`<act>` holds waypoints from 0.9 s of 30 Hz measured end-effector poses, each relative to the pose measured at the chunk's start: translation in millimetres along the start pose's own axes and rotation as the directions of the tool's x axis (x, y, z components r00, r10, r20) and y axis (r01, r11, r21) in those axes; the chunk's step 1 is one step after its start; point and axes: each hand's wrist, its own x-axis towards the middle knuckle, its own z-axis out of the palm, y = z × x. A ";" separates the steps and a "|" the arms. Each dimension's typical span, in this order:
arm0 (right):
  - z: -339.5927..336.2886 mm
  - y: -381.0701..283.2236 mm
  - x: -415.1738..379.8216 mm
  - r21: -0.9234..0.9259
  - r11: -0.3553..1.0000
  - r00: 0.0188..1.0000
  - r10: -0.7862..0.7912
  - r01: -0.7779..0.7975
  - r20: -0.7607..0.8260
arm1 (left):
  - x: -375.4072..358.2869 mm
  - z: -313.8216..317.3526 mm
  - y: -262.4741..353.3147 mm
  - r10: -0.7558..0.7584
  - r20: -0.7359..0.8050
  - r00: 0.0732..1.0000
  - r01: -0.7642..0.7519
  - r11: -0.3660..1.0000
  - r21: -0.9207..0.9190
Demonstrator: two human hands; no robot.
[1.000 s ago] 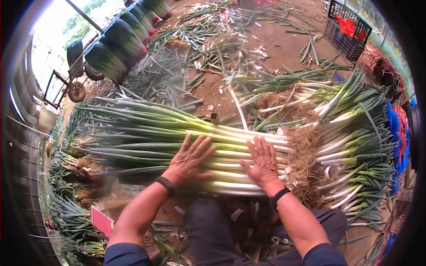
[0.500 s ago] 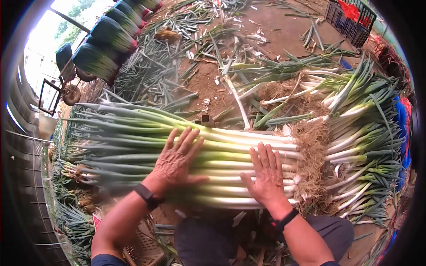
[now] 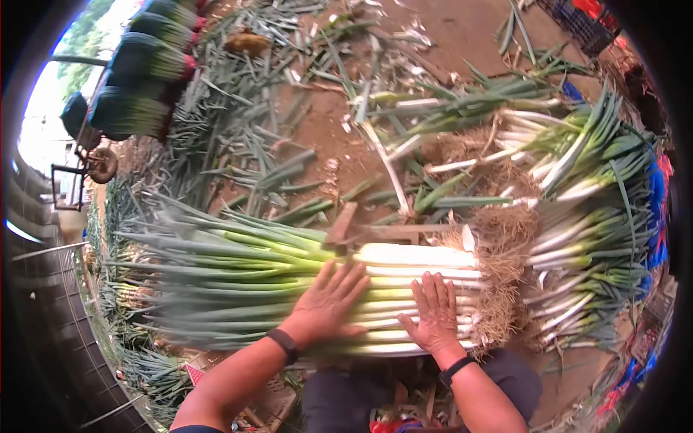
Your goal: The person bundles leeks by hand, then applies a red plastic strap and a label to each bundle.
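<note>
One dark crate (image 3: 575,30), red material (image 3: 590,9) inside

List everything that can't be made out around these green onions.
All in the head view:
- Palms of the left hand and right hand: hidden, turned away from the camera.
- Green onions' leaf tips: blurred.
- Black crate: cut off by the top edge.
- Red item: cut off by the bottom edge.

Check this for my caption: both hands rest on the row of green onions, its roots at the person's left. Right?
No: the head view shows its roots at the person's right. The left hand and right hand do rest on the row of green onions.
</note>
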 end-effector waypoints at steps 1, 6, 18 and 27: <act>2.8 0.4 0.9 0.002 1.000 1.000 0.007 -0.007 0.019 | 1.0 7.7 -1.0 -0.012 -0.010 1.000 0.012 1.000 -0.029; 11.3 5.9 3.3 -0.014 1.000 0.999 -0.001 0.001 0.032 | 6.7 10.4 -2.7 -0.025 0.027 0.999 0.025 1.000 -0.011; 9.3 2.9 1.1 0.029 0.999 0.999 0.039 -0.040 0.029 | 3.2 23.3 -3.5 -0.020 0.007 1.000 0.020 0.999 -0.028; 5.7 -0.7 8.7 0.170 0.978 0.973 0.083 -0.121 0.215 | 80.0 -5.2 38.8 0.012 -0.082 0.997 -0.016 0.999 -0.043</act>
